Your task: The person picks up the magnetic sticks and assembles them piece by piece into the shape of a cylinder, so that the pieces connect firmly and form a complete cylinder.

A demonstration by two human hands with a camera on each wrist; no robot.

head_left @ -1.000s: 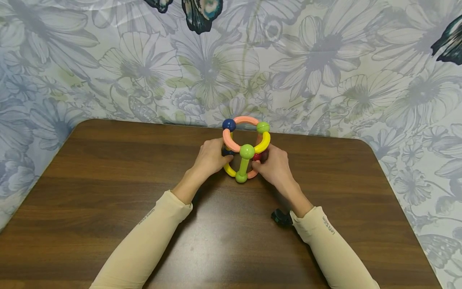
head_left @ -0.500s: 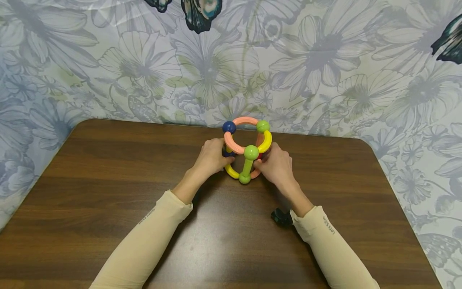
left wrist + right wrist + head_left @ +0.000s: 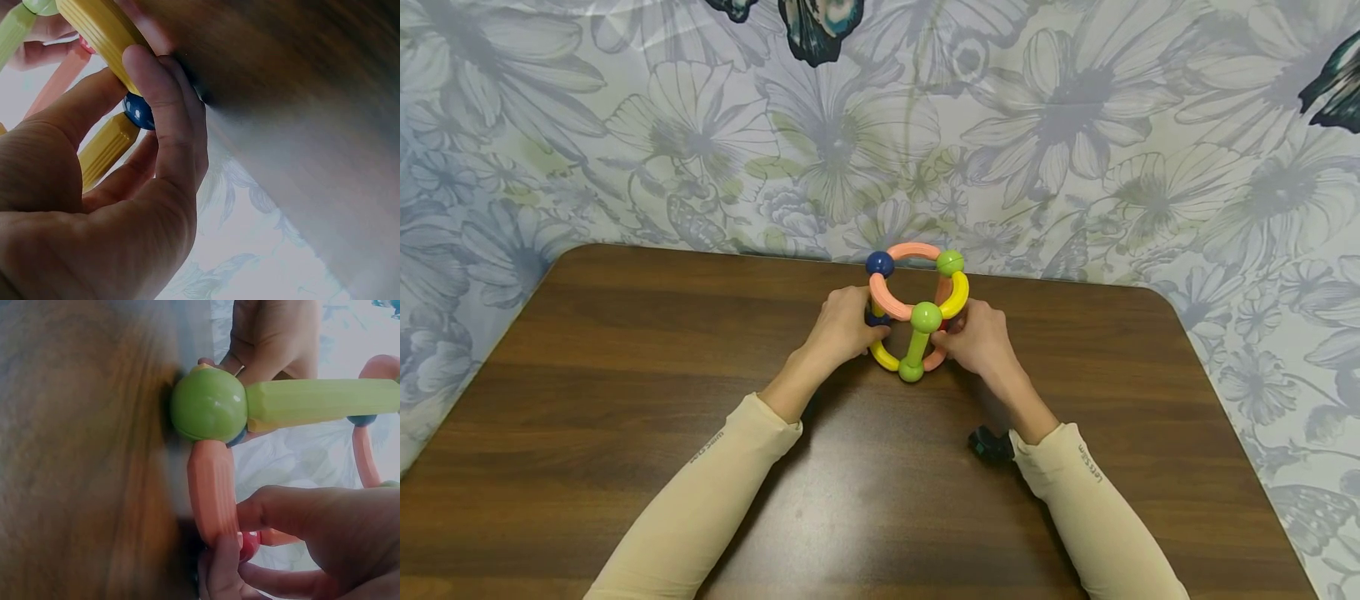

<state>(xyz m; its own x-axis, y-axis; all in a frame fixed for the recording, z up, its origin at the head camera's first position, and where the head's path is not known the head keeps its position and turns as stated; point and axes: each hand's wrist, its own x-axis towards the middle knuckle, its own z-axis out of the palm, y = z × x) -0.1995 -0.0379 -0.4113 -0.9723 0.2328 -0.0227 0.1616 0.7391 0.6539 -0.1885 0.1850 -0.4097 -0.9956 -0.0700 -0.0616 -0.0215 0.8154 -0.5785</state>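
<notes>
A ball-and-rod construction toy stands near the table's far edge, built as a two-level frame. Its upper ring joins a blue ball, two green balls and curved salmon and yellow rods. A straight green rod runs down to a lower green ball. At the lower left, my left hand pinches a curved yellow rod by a dark blue ball. My right hand pinches a curved salmon rod by a red ball at the lower right. Fingers partly hide both lower joints.
The brown wooden table ends just behind the toy, against a wall with floral covering. A small black device sits at the right sleeve's cuff. Cream sleeves cover both forearms.
The toy has turned a little, its front green balls and rod shifting slightly right. My right hand has moved slightly right with it; the left hand keeps its hold.
</notes>
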